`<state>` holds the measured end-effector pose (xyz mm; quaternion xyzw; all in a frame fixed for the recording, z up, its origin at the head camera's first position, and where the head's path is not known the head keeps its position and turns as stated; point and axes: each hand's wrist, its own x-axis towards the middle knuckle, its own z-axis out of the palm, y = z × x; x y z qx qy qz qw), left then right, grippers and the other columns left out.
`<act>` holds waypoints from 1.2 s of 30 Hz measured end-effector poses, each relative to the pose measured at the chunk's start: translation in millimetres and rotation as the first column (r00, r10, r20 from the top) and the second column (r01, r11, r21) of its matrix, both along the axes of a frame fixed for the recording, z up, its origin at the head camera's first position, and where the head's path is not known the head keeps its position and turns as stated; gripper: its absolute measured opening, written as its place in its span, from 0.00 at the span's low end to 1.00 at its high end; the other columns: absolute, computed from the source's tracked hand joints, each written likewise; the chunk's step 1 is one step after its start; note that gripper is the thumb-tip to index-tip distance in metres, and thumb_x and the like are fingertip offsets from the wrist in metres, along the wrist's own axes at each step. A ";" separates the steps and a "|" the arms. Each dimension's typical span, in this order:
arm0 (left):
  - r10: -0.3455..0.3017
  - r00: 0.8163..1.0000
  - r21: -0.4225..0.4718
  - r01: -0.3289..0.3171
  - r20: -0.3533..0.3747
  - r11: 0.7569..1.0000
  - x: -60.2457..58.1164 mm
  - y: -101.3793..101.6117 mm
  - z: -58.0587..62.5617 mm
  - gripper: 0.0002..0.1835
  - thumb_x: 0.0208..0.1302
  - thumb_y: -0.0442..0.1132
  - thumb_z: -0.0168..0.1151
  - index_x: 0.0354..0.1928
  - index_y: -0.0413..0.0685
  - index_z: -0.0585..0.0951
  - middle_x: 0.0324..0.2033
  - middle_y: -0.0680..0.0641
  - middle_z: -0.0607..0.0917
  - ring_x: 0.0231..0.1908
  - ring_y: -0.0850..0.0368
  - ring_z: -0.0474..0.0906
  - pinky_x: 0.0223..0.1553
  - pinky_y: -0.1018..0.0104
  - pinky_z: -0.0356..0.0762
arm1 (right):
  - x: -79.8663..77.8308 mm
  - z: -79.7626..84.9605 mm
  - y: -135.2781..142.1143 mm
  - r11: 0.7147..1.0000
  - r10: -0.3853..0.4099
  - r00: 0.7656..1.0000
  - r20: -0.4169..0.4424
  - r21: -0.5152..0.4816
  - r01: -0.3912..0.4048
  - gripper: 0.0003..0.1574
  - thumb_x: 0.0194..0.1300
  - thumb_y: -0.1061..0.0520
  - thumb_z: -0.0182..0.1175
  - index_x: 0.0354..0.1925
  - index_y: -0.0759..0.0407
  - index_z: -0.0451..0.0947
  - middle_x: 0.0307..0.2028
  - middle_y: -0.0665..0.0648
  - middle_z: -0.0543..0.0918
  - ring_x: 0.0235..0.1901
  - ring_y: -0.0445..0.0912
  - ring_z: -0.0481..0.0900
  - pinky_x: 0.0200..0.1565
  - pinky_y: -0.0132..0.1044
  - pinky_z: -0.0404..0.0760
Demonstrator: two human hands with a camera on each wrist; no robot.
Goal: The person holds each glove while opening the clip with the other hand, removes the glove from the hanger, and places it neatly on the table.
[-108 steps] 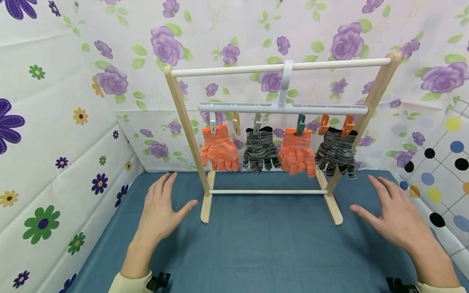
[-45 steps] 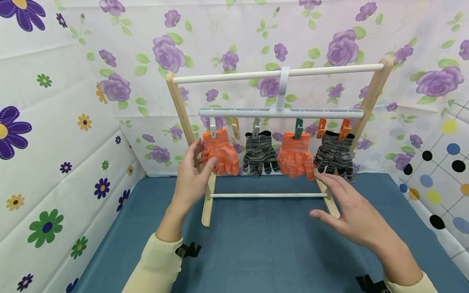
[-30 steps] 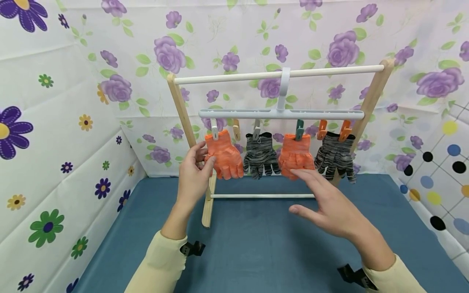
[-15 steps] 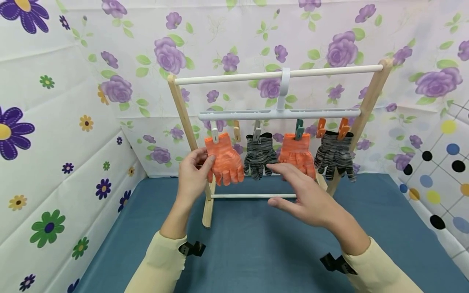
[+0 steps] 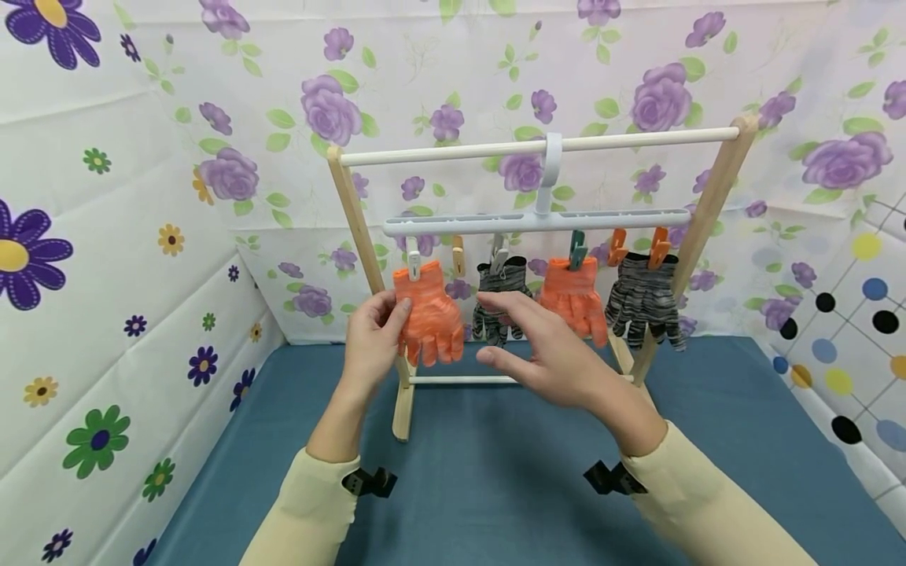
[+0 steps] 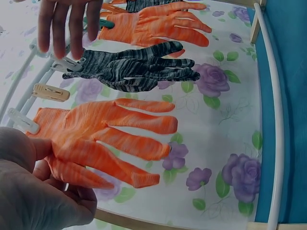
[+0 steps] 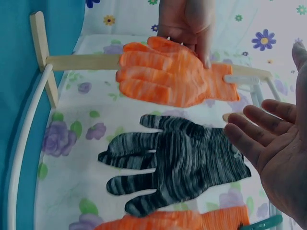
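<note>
My left hand [image 5: 371,338] pinches the outer edge of the leftmost orange glove [image 5: 430,314] between thumb and fingers. That glove still hangs by a white clothespin [image 5: 414,259] from the pale hanger bar [image 5: 467,226]. My right hand [image 5: 552,346] has its fingers extended and holds nothing; in the head view it overlaps the grey-black striped glove [image 5: 488,318]. The right wrist view shows the right fingers close to that striped glove's [image 7: 182,158] cuff. A second orange glove [image 5: 575,295] and a second striped glove [image 5: 644,299] hang farther right.
The hanger hooks over the top rod [image 5: 439,154] of a wooden stand, whose right post [image 5: 715,189] rises behind the rightmost glove. A lower rod [image 5: 453,380] runs between the feet. A tan clothespin [image 5: 458,255] hangs without a glove. Blue cloth [image 5: 488,472] covers the table.
My left hand came in from the left and took hold of the leftmost orange glove, which now sits slightly lower. The right hand moved left across the gloves with fingers extended.
</note>
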<state>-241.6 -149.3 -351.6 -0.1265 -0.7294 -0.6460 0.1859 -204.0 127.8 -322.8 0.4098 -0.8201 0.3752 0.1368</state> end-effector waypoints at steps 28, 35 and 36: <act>-0.124 0.988 0.073 0.117 0.094 0.990 7.2 -3.7 1.3 0.16 0.85 0.40 0.53 0.57 0.33 0.81 0.38 0.43 0.83 0.35 0.56 0.80 0.36 0.68 0.81 | -23.1 32.1 -80.8 0.990 -0.015 0.999 0.038 -0.141 0.020 0.41 0.85 0.45 0.53 0.84 0.58 0.54 0.81 0.57 0.60 0.80 0.50 0.58 0.74 0.55 0.65; -0.133 0.986 0.069 0.126 0.101 0.990 8.0 -2.7 0.5 0.16 0.85 0.41 0.54 0.56 0.33 0.81 0.36 0.45 0.82 0.34 0.57 0.79 0.35 0.68 0.79 | -29.1 31.9 -97.4 0.978 -0.064 0.996 0.063 -0.195 0.075 0.39 0.86 0.47 0.53 0.82 0.65 0.58 0.79 0.62 0.65 0.79 0.51 0.61 0.75 0.51 0.65; -0.134 0.985 0.071 0.127 0.104 0.989 8.2 -2.5 0.4 0.16 0.85 0.41 0.54 0.56 0.33 0.81 0.36 0.46 0.82 0.35 0.57 0.79 0.35 0.68 0.79 | -29.6 31.9 -99.0 0.975 -0.066 0.995 0.073 -0.205 0.080 0.38 0.86 0.47 0.53 0.81 0.65 0.58 0.78 0.62 0.66 0.78 0.51 0.63 0.74 0.50 0.66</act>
